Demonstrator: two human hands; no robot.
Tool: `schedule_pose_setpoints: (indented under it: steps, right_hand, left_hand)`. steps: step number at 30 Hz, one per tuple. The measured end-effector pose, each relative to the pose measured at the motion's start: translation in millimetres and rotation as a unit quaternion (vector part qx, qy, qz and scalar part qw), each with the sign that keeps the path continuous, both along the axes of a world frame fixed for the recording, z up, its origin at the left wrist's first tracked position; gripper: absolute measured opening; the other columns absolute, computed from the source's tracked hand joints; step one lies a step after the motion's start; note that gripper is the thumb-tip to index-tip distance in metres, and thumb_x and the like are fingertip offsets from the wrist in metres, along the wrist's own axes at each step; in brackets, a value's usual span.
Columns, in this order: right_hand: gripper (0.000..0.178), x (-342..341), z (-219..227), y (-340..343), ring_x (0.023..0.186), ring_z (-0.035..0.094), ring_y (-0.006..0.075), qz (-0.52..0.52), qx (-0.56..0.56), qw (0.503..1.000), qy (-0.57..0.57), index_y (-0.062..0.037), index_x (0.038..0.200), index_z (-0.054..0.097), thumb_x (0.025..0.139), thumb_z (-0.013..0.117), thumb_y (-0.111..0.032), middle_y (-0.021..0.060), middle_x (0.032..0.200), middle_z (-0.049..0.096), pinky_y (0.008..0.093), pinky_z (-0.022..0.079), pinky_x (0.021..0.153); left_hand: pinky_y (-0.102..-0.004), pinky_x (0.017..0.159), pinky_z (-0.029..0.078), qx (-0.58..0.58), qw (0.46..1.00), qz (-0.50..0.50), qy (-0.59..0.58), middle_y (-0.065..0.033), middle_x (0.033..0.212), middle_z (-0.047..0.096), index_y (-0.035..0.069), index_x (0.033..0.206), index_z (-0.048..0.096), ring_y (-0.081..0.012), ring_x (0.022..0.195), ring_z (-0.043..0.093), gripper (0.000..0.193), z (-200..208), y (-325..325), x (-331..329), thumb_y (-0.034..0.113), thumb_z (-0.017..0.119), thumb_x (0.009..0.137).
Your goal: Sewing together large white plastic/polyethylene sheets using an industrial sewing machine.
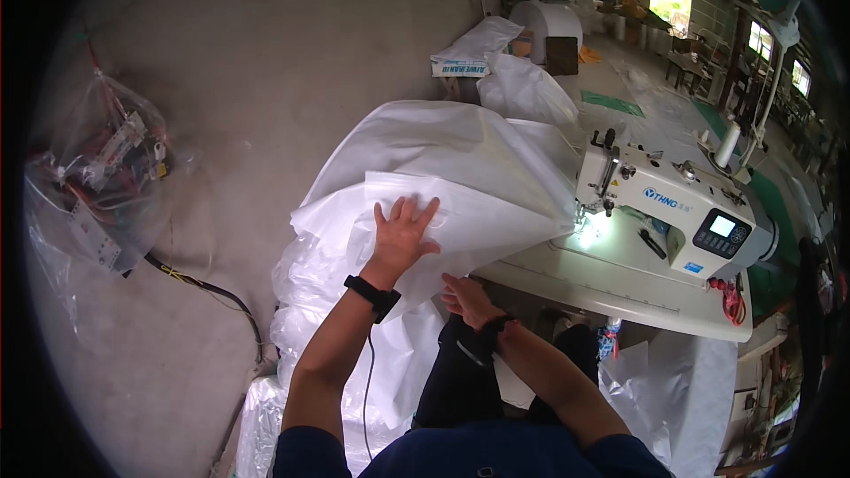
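Note:
A large white plastic-like sheet (pixel 505 212) lies in folds across the sewing table's left side and hangs down in front of me. Its pointed right end reaches under the head of a white sewing machine (pixel 660 190), at the lit needle area. On top of the sheet my left hand (pixel 405 232) rests flat with the fingers spread. Lower and to the right, my right hand (pixel 467 299) is beside the sheet's near edge, thumb apart from loosely bent fingers. I see nothing clearly gripped in it. Dark bands circle both wrists.
The pale table edge (pixel 620 305) runs in front of the machine. A small black tool (pixel 652 243) lies by the needle area, and red-handled scissors (pixel 733 301) hang at right. Plastic-wrapped electrical parts (pixel 106 177) and a black cable (pixel 212 288) are at left. White bundles (pixel 527 93) sit behind.

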State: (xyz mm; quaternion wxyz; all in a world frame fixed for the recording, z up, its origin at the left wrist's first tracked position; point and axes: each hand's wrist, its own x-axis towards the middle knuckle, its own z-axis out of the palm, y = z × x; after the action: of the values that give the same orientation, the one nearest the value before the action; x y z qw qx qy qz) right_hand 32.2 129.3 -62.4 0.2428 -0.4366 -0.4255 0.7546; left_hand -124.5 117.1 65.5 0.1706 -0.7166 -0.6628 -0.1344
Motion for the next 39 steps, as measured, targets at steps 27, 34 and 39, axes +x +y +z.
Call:
schedule_pose_setpoints:
  steps: [27,34,39]
  right_hand:
    - [0.048,116.5,36.8,-123.9,0.106,0.055,0.0194,0.121,-0.061,0.975,0.178,-0.0010,0.127,0.046,0.090,0.056,-0.029,0.0090,0.117,0.056,0.0349,0.047,0.090]
    - [0.048,175.7,41.3,-125.0,0.102,0.056,0.0200,0.180,0.029,0.983,0.013,0.0015,0.123,0.049,0.088,0.059,-0.029,0.0112,0.115,0.057,0.0320,0.048,0.081]
    - [0.038,171.0,9.0,-130.0,0.097,0.058,0.0177,0.052,-0.065,0.993,0.087,0.0015,0.118,0.053,0.089,0.056,-0.023,0.0086,0.110,0.059,0.0302,0.048,0.081]
  left_hand:
    - [-0.0423,0.083,0.044,-0.049,0.993,-0.109,-0.009,-0.0137,0.096,0.060,0.005,0.098,0.058,-0.0312,0.094,0.057,0.022,-61.0,-76.4,62.5,0.013,0.060,0.078]
    - [-0.0361,0.053,0.049,-0.104,0.966,-0.218,-0.090,-0.0078,0.074,0.061,0.008,0.081,0.058,-0.0247,0.067,0.062,0.005,-20.5,-161.3,141.0,0.013,0.057,0.082]
    - [-0.0375,0.050,0.047,-0.132,0.970,-0.191,-0.078,-0.0081,0.070,0.059,0.008,0.077,0.056,-0.0252,0.065,0.062,0.009,-25.7,-181.1,160.1,0.015,0.059,0.083]
